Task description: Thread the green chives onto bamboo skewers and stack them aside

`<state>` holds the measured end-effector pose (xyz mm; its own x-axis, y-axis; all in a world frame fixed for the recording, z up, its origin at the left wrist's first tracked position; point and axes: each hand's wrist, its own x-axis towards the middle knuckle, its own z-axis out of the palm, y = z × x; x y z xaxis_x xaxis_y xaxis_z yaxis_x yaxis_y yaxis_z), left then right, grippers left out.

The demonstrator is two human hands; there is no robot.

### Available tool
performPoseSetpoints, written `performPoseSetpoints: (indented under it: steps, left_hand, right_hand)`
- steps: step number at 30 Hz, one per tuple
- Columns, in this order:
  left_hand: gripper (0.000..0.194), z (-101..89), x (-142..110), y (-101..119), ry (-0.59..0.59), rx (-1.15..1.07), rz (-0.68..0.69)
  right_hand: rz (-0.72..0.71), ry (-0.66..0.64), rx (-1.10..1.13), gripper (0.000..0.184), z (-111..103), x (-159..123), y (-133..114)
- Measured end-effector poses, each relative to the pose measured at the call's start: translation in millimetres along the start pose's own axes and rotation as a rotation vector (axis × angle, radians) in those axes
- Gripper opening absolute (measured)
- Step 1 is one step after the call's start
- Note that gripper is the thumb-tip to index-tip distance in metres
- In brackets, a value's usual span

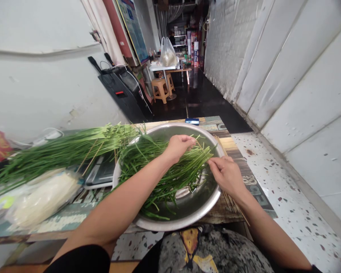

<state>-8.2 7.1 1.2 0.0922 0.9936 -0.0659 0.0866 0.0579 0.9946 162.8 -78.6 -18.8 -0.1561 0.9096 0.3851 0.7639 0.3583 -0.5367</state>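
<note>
A wide steel basin (216,195) holds a loose heap of garlic chives (159,170), their pale stem ends gathered toward the right rim. My left hand (180,148) is above the heap, thumb and fingers pinched on a few chive stems whose tips stick out past the fingertips. By the basin's right rim, my right hand (226,174) is closed in a pinch beside the stem ends. Between the hands, a short piece of a thin bamboo skewer (199,143) shows among the stems; it lines up with my right fingertips, and the rest is hidden.
More chives (71,148) lie left of the basin, near a black tray (100,172) and a plastic bag with pale contents (47,195). Loose skewers (230,203) lie under my right forearm. A blue object (192,121) sits behind the basin. Farther back are stools (160,90) and a white table (156,67).
</note>
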Motion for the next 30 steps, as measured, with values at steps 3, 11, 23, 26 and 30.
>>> performPoseSetpoints:
  steps: [3, 11, 23, 26, 30]
  left_hand:
    - [0.013, 0.5, 1, -1, -0.015, -0.050, -0.028]
    - [0.013, 0.0, 2, -2, -0.033, -0.099, -0.031]
    - [0.013, 0.3, -1, 0, -0.072, -0.059, -0.009]
    - [0.015, 2.8, -5, 0, -0.072, 0.001, 0.010]
    - [0.016, 6.5, -14, 5, -0.157, 0.157, 0.062]
  right_hand:
    - [-0.004, 0.005, 0.002, 0.029, 0, 0, 0]
    - [0.000, 0.009, 0.005, 0.030, -1, 0, -1]
    - [-0.033, 0.035, 0.006, 0.032, -1, 0, -1]
    - [-0.026, 0.026, 0.001, 0.034, -1, 0, -2]
    - [0.015, 0.048, 0.009, 0.031, -1, 0, -2]
